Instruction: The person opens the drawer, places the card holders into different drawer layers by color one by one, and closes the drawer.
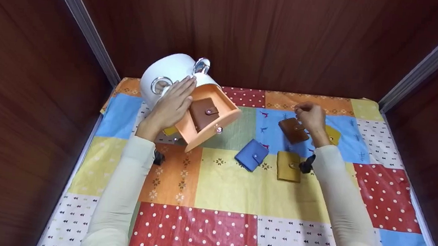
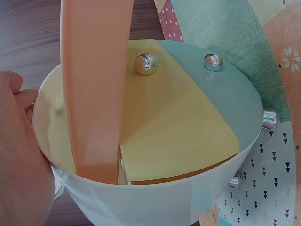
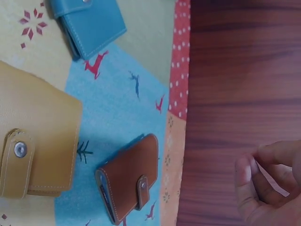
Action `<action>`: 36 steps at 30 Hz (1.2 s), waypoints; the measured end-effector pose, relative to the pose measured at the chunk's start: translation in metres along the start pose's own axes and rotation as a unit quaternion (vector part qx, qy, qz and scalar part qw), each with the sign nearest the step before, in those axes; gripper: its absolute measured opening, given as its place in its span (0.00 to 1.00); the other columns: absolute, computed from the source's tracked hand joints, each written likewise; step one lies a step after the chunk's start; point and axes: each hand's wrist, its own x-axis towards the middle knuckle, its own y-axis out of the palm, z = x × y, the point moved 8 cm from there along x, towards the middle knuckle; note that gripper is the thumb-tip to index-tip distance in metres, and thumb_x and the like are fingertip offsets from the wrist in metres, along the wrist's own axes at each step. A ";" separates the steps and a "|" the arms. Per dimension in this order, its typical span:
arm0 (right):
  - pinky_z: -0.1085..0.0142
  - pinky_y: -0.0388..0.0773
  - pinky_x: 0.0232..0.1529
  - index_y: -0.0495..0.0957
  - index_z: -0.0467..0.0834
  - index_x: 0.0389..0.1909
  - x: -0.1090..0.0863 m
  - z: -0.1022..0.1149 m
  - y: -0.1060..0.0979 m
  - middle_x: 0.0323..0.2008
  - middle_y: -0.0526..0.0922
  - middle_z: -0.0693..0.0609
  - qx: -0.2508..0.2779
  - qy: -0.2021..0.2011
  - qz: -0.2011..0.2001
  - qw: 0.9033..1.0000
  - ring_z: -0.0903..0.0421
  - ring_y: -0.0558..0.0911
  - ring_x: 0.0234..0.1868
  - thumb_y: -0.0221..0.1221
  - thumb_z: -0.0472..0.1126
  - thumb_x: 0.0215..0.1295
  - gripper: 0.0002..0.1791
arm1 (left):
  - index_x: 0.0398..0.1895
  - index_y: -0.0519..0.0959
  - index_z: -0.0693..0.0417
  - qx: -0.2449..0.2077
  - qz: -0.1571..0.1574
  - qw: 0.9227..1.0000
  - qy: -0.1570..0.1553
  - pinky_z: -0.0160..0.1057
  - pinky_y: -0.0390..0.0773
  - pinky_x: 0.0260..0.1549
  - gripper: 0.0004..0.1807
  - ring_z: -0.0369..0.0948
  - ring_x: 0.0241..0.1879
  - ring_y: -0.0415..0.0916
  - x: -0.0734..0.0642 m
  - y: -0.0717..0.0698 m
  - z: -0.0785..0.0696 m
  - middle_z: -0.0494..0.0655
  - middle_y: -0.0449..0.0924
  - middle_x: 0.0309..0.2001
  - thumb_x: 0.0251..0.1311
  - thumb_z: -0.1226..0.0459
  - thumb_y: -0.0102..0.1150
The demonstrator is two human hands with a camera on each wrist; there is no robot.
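My left hand [image 1: 171, 105] rests on a white rounded drawer box [image 1: 176, 66], fingers straight. Its orange drawer [image 1: 196, 143] is pulled out, with a brown snap wallet [image 1: 203, 113] lying inside. In the left wrist view, my left hand [image 2: 23, 155] is beside the box's rim; a yellow drawer [image 2: 174, 122] and a green drawer [image 2: 221, 89] have silver knobs. My right hand [image 1: 311, 116] is raised near a second brown wallet [image 1: 293, 131]. In the right wrist view, its thumb and fingertip meet, with no object clearly seen between them.
A blue wallet [image 1: 251, 155] and a yellow wallet [image 1: 288, 167] lie on the patchwork tablecloth [image 1: 198, 236]. Another yellow wallet [image 1: 333, 135] is partly hidden by my right wrist. Wooden panels [image 1: 254, 32] rise behind the table and at both sides.
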 end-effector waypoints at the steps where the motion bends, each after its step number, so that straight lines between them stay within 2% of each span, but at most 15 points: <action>1: 0.63 0.78 0.27 0.79 0.43 0.43 0.001 -0.001 -0.001 0.38 0.80 0.45 -0.002 0.000 -0.002 1.000 0.52 0.78 0.34 0.52 0.42 0.65 0.11 | 0.71 0.46 0.49 0.000 0.001 1.000 -0.002 0.40 0.36 0.67 0.27 0.39 0.70 0.35 0.000 0.000 0.000 0.40 0.41 0.72 0.71 0.56 0.27; 9: 0.60 0.76 0.32 0.77 0.42 0.46 0.004 -0.011 0.001 0.40 0.79 0.46 -0.007 0.008 -0.002 1.000 0.50 0.77 0.39 0.53 0.42 0.65 0.13 | 0.71 0.46 0.48 -0.005 0.005 1.000 -0.008 0.40 0.35 0.67 0.27 0.40 0.70 0.34 -0.001 0.001 0.001 0.41 0.40 0.72 0.71 0.57 0.28; 17: 0.57 0.75 0.41 0.77 0.38 0.45 0.004 -0.022 0.002 0.42 0.77 0.44 -0.029 -0.015 -0.017 0.999 0.49 0.76 0.42 0.55 0.40 0.63 0.13 | 0.72 0.46 0.48 0.003 0.006 1.000 -0.008 0.40 0.36 0.67 0.27 0.40 0.70 0.34 -0.001 0.000 0.001 0.40 0.40 0.72 0.71 0.54 0.25; 24: 0.56 0.76 0.39 0.76 0.39 0.46 0.004 -0.035 0.002 0.42 0.77 0.43 -0.050 -0.003 -0.018 0.999 0.47 0.77 0.40 0.55 0.42 0.63 0.14 | 0.71 0.48 0.51 0.002 -0.006 1.000 0.002 0.41 0.37 0.67 0.27 0.40 0.70 0.36 0.001 0.000 0.000 0.42 0.43 0.72 0.71 0.58 0.29; 29: 0.56 0.76 0.39 0.75 0.38 0.48 0.004 -0.044 0.001 0.44 0.77 0.42 -0.068 0.005 -0.020 0.998 0.47 0.77 0.40 0.55 0.43 0.62 0.16 | 0.71 0.48 0.53 0.010 -0.009 1.000 0.011 0.41 0.37 0.67 0.26 0.41 0.70 0.37 0.001 0.000 -0.001 0.44 0.43 0.71 0.71 0.57 0.27; 36: 0.56 0.75 0.37 0.73 0.37 0.48 0.004 -0.053 0.002 0.42 0.76 0.41 -0.072 0.004 -0.020 0.997 0.47 0.77 0.39 0.54 0.40 0.63 0.15 | 0.71 0.47 0.51 0.002 -0.003 1.000 0.003 0.40 0.35 0.67 0.27 0.40 0.70 0.35 0.000 0.001 0.001 0.42 0.42 0.72 0.71 0.60 0.30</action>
